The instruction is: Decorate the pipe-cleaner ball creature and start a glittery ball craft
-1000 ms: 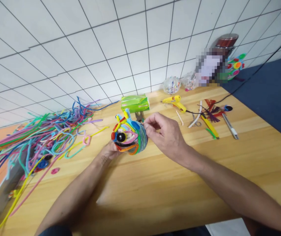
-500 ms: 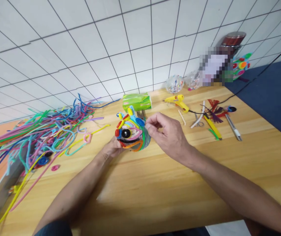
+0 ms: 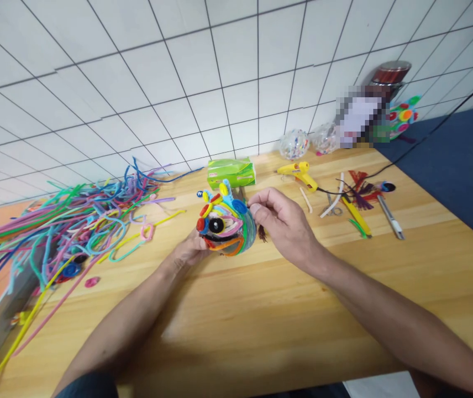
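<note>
My left hand [image 3: 194, 247] is closed round the lower left side of a colourful craft animal head [image 3: 227, 226] covered in pipe cleaners and buttons. A black button eye, a red button nose and several yellow and blue pieces on top show on it. My right hand [image 3: 280, 224] pinches at the head's right edge, beside a blue button. Just below those fingertips hangs a small dark red tassel [image 3: 262, 234]; its upper end is hidden by the fingers. The left fingertips are hidden behind the head.
Loose pipe cleaners [image 3: 83, 221] are heaped at the left. Behind the head lies a green tissue pack [image 3: 231, 172]. To the right are a yellow glue gun [image 3: 298, 172] with its cord, scissors [image 3: 335, 209], a yellow cutter [image 3: 356, 215], tassels [image 3: 363, 190] and clear bags of beads [image 3: 294, 145].
The dark red tassel now shows beneath my right fingertips. The craft head has turned slightly and sits a little further right in view. Both hands keep their grip.
</note>
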A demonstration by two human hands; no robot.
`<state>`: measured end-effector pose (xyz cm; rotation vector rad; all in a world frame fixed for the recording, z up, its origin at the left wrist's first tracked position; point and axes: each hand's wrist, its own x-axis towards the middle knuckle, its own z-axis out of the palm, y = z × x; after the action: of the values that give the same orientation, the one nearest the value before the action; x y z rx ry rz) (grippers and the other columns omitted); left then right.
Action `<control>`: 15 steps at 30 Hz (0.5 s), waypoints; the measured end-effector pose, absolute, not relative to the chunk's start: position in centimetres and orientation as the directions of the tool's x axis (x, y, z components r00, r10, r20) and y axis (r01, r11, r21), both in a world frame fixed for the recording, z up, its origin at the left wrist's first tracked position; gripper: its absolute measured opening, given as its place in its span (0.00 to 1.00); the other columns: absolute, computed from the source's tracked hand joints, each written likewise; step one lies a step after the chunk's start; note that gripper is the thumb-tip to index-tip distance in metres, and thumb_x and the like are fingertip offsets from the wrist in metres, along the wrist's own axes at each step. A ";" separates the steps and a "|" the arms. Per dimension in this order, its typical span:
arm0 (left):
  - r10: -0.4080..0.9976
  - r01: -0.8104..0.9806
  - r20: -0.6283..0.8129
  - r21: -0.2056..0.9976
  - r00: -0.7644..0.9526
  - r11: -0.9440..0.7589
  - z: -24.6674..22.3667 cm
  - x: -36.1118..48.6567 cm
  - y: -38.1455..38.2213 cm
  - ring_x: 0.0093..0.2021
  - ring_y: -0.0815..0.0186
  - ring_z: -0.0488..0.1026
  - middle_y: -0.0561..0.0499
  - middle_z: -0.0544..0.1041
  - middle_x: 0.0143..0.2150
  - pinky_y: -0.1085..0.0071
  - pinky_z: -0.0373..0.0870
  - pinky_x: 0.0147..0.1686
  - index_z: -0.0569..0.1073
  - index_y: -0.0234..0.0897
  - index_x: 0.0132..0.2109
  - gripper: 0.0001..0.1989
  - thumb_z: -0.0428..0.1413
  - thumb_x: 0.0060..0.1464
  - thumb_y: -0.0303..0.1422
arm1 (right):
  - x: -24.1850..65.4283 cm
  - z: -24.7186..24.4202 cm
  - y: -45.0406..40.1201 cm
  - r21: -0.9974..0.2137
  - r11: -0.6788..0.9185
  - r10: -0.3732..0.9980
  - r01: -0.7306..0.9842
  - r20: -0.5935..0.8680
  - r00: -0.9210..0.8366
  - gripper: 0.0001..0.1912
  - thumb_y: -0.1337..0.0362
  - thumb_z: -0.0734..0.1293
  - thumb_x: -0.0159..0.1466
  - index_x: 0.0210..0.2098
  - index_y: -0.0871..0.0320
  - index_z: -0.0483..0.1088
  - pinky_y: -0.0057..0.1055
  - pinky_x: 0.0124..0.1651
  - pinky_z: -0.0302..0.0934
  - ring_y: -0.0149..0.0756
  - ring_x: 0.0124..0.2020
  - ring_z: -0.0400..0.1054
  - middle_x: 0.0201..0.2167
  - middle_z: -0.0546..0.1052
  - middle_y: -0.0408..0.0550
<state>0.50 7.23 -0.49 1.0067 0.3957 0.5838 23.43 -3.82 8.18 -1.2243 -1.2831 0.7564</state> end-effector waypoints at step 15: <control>0.620 -0.231 -0.082 0.883 0.780 0.407 0.2 0.8 7.1 0.53 0.51 0.86 0.45 0.88 0.52 0.61 0.84 0.56 0.85 0.40 0.54 0.38 0.82 0.35 0.47 | 23.4 7.6 -3.5 -0.964 0.241 0.943 0.110 0.260 0.209 0.06 0.59 0.66 0.71 0.40 0.54 0.71 0.30 0.33 0.61 0.33 0.33 0.67 0.31 0.73 0.41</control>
<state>0.80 7.09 0.17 1.0187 0.4347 0.5582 23.38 -3.50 7.58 -1.1760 -1.2123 0.8196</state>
